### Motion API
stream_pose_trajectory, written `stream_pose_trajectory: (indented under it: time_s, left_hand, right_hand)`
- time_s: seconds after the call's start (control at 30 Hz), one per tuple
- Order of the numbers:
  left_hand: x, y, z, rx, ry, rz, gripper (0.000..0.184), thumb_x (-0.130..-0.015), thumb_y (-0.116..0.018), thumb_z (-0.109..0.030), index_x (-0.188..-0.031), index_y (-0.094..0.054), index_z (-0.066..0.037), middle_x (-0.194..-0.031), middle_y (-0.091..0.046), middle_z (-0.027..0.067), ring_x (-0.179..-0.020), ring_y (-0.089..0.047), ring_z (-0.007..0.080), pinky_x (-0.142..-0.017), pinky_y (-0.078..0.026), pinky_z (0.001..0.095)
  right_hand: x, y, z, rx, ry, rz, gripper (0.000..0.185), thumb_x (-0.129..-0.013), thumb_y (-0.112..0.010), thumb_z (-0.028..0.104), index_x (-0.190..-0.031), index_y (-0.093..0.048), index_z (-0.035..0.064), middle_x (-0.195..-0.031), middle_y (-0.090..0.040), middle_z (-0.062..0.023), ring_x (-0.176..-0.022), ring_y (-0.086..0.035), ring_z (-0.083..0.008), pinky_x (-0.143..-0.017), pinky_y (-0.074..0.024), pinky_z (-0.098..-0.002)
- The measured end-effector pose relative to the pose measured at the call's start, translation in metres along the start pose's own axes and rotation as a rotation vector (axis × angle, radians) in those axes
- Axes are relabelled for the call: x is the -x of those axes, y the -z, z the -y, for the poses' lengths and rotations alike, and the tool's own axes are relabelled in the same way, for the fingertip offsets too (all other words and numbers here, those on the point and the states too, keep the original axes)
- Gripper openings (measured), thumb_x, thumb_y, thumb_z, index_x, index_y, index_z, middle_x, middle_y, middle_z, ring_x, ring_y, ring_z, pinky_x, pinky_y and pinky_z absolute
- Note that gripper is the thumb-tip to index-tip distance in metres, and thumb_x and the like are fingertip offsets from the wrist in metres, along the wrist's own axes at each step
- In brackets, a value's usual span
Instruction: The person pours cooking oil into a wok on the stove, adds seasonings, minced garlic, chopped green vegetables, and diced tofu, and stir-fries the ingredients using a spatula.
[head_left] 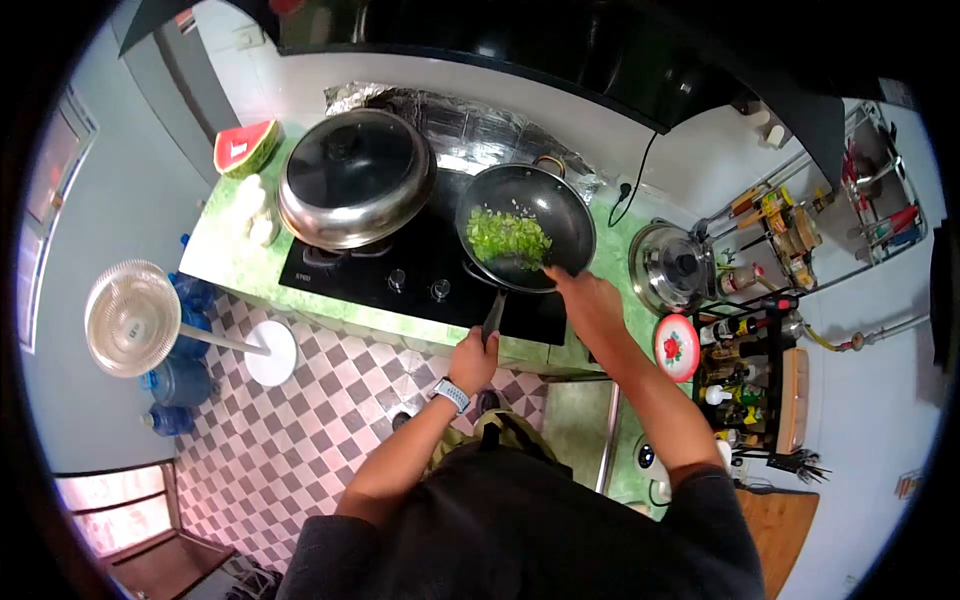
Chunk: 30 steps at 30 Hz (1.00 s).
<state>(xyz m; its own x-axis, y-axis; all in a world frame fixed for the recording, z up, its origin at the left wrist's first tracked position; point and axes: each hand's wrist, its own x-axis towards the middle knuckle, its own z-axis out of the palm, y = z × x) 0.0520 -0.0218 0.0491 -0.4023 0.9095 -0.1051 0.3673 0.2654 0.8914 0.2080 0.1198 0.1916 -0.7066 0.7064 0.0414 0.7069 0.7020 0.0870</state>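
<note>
A dark wok (571,222) sits on the right side of the black cooktop (420,262), with chopped green vegetables (508,236) spread across its bottom. Closed around the wok's long handle (494,314) is my left hand (474,362), with a watch on its wrist. My right hand (592,303) is over the wok's near right rim, fingers closed and pointing in toward the vegetables. Whatever those fingers hold, if anything, I cannot make out. On the left side of the cooktop stands a large steel pot (350,237) under a domed lid (342,146).
A cut watermelon (246,148) lies at the counter's left end. Right of the wok are a lidded pot (668,266), a red-rimmed floral plate (677,348) and a rack of bottles (735,385). A pedestal fan (133,318) stands on the checked floor.
</note>
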Motion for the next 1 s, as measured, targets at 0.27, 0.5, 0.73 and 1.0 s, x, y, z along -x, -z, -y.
stream_pose_trajectory:
  time_s: [0.27, 0.5, 0.73, 1.0]
  left_hand:
    - [-0.004, -0.009, 0.019, 0.148, 0.072, -0.047, 0.035, -0.095, -0.056, -0.034, -0.091, -0.051, 0.001, -0.076, -0.063, 0.0293, -0.076, -0.062, 0.0486, -0.067, -0.050, 0.0565]
    - [-0.001, -0.021, 0.018, 0.295, 0.200, 0.013, 0.041, -0.095, -0.056, -0.035, -0.103, -0.056, 0.005, -0.084, -0.067, 0.0232, -0.078, -0.066, 0.0425, -0.071, -0.052, 0.0505]
    - [0.001, -0.022, 0.016, 0.429, 0.265, 0.034, 0.038, -0.091, -0.056, -0.033, -0.100, -0.055, 0.004, -0.091, -0.067, 0.0257, -0.084, -0.066, 0.0420, -0.076, -0.053, 0.0504]
    - [0.000, -0.029, 0.020, 0.454, 0.227, 0.029, 0.037, -0.092, -0.056, -0.033, -0.099, -0.055, 0.003, -0.090, -0.068, 0.0236, -0.081, -0.069, 0.0354, -0.073, -0.055, 0.0448]
  right_hand:
    - [-0.008, 0.045, 0.034, -0.049, -0.176, -0.054, 0.025, -0.091, -0.063, 0.025, -0.112, -0.070, 0.0141, -0.086, -0.069, -0.0212, -0.076, -0.067, -0.0397, -0.067, -0.0541, -0.0477]
    - [-0.052, -0.013, 0.019, 0.003, -0.156, -0.047, 0.030, -0.093, -0.059, 0.026, -0.122, -0.066, 0.0176, -0.094, -0.068, -0.0212, -0.088, -0.065, -0.0423, -0.077, -0.0516, -0.0485]
    - [0.002, 0.040, -0.006, 0.174, -0.034, 0.143, 0.030, -0.093, -0.060, 0.022, -0.122, -0.066, 0.0195, -0.102, -0.068, -0.0206, -0.090, -0.065, -0.0417, -0.074, -0.0522, -0.0479]
    - [-0.047, -0.004, -0.035, -0.011, -0.042, 0.005, 0.030, -0.095, -0.060, 0.024, -0.121, -0.067, 0.0116, -0.090, -0.068, -0.0225, -0.087, -0.066, -0.0430, -0.072, -0.0516, -0.0469]
